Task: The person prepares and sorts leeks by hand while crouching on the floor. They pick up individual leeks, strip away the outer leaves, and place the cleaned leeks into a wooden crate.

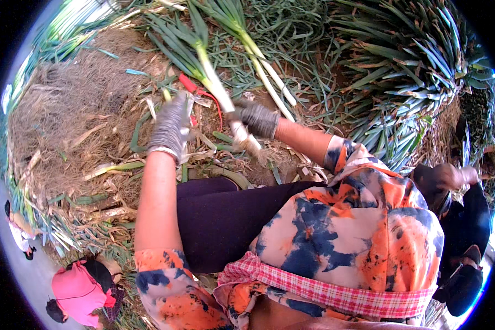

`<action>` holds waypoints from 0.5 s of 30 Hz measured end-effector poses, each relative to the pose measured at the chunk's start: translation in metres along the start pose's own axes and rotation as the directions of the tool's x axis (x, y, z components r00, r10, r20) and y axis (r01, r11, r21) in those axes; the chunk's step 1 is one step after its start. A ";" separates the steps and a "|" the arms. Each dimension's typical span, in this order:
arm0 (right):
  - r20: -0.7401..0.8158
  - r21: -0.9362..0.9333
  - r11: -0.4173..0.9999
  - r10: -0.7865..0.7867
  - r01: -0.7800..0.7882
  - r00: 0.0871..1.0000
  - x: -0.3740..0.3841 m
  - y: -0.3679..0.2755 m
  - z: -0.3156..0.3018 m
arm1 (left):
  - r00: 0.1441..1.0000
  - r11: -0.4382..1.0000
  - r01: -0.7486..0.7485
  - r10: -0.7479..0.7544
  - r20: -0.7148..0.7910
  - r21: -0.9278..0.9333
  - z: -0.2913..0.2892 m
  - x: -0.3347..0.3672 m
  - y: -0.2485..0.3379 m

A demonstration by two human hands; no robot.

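My right hand [260,120], in a grey knit glove, is closed round the white shank of a large green onion [216,86]. Its green leaves point away to the upper left, and its root end shows just below my fingers, slightly blurred. My left hand [170,125], in a matching glove, is apart from that stalk, to its left. Motion smears its fingers, so I cannot make out whether they hold anything. Right behind the stalk lies a red object [189,84] with a thin red cord. Two more green onions [261,67] lie beyond my right hand.
A wide heap of cut roots [74,110] covers the ground at left. Loose green leaves [291,33] lie at the far side. A large pile of green onions [407,60] stands at right. A person in pink [82,291] is bent over at lower left; another person [462,236] sits at right.
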State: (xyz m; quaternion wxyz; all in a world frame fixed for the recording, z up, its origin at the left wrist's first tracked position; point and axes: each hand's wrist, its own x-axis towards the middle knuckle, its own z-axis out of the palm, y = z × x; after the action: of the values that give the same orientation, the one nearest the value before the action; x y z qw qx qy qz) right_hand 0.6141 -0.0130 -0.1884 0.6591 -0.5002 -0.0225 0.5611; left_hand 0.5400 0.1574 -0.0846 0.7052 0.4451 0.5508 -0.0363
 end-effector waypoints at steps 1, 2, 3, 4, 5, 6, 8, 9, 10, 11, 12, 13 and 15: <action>0.074 -0.390 0.905 -0.151 0.168 0.986 -0.017 -0.005 0.012 | 0.990 0.997 0.072 -0.074 0.123 0.017 0.005 0.002 -0.017; 0.257 -0.217 0.967 -0.075 0.133 0.964 -0.040 -0.020 0.031 | 0.962 0.990 0.136 -0.141 0.235 0.035 0.005 0.006 -0.030; 0.269 -0.264 0.957 -0.049 0.123 0.962 -0.037 -0.019 0.017 | 0.954 0.992 0.073 -0.100 0.282 0.105 0.009 0.007 -0.036; 0.283 -0.311 0.944 -0.020 0.111 0.959 -0.027 -0.017 -0.002 | 0.942 0.986 0.007 -0.063 0.330 0.168 0.012 0.007 -0.039; 0.031 -0.234 0.970 -0.058 0.063 0.998 -0.016 -0.018 -0.017 | 0.967 0.977 0.030 -0.082 0.243 0.212 0.017 0.008 -0.039; -0.145 -0.325 0.919 -0.282 0.223 0.949 0.007 -0.003 -0.058 | 0.948 0.988 0.038 -0.082 0.308 0.147 0.012 0.011 -0.038; -0.478 -0.597 0.787 -0.505 0.156 0.719 0.047 0.023 -0.134 | 0.898 0.997 0.076 -0.068 0.435 0.000 -0.005 0.024 -0.038; -0.437 -0.892 0.423 -0.724 -0.157 0.534 0.051 0.031 -0.172 | 0.949 0.999 0.033 -0.034 0.313 0.009 0.007 0.006 -0.029; -0.488 -0.871 0.330 -0.674 -0.365 0.555 0.049 0.033 -0.189 | 0.941 0.998 0.062 -0.054 0.333 -0.013 -0.004 0.018 -0.030; -0.608 -0.786 0.281 -0.508 -0.550 0.610 0.045 0.034 -0.208 | 0.934 0.998 0.056 -0.042 0.354 -0.031 -0.001 0.017 -0.028; -0.621 -0.762 0.232 -0.529 -0.605 0.578 0.035 0.037 -0.201 | 0.932 0.997 0.046 -0.023 0.362 -0.055 -0.002 0.011 -0.024; -0.634 -0.765 0.230 -0.436 -0.602 0.639 0.038 0.038 -0.205 | 0.941 0.997 0.025 0.000 0.340 -0.068 -0.002 0.005 -0.021; -0.553 -0.832 0.163 -0.338 -0.531 0.762 0.047 0.041 -0.216 | 0.952 0.996 -0.018 0.044 0.304 -0.089 0.004 -0.006 -0.017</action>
State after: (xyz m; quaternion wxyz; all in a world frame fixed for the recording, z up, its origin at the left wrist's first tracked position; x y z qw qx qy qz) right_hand 0.7299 -0.1195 -0.3495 0.0970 -0.9569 -0.1183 0.2468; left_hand 0.5315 0.1421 -0.0897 0.8006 0.4122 0.4292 -0.0701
